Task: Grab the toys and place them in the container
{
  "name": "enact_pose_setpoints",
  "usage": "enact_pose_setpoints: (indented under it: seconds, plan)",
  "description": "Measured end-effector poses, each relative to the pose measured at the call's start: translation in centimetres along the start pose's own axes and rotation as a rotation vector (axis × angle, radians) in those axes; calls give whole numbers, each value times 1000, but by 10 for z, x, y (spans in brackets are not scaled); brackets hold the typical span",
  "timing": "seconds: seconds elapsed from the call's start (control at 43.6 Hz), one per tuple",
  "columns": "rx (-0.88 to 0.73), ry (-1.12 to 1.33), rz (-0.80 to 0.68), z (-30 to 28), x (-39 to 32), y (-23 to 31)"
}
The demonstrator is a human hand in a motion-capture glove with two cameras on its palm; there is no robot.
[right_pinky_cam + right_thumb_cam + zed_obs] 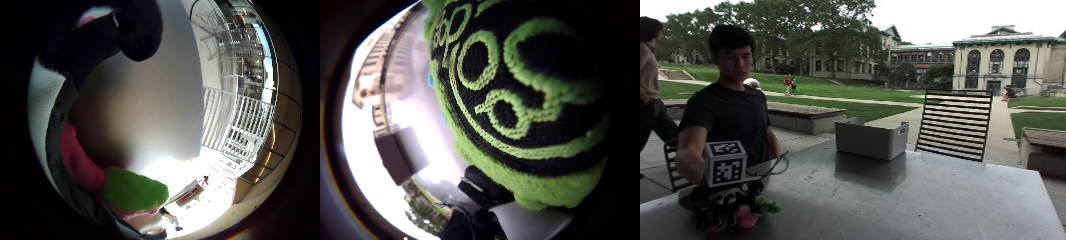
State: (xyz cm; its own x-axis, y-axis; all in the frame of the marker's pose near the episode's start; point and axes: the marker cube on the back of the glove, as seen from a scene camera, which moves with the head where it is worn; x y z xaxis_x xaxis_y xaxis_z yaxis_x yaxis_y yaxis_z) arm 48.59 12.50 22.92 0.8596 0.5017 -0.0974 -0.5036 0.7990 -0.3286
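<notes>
At the table's near left corner my gloved right hand (721, 206) holds a soft toy (754, 210) with green, pink and black parts, low over the tabletop. Its black knit with green rings (520, 100) fills the thumb side palm view. The little finger side palm view shows its pink limb (77, 162), a green tip (132, 191) and a black part (135, 30) close to the palm. The grey container (870, 139) stands open at the table's far side, well away from the hand. A dark box (400, 155) past the toy looks like that container.
The grey tabletop (906, 200) stretches between the hand and the container. A black slatted chair (955, 124) stands behind the table's far edge, also seen as chair (239, 125). The person sits at the left end of the table.
</notes>
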Motion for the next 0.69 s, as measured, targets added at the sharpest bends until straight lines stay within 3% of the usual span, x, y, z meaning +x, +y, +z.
enact_pose_setpoints:
  seconds: [0.275, 0.689]
  plan:
    - [-37, -48, 43, -9, 6, 4]
    - [149, 25, 249, -22, 6, 19]
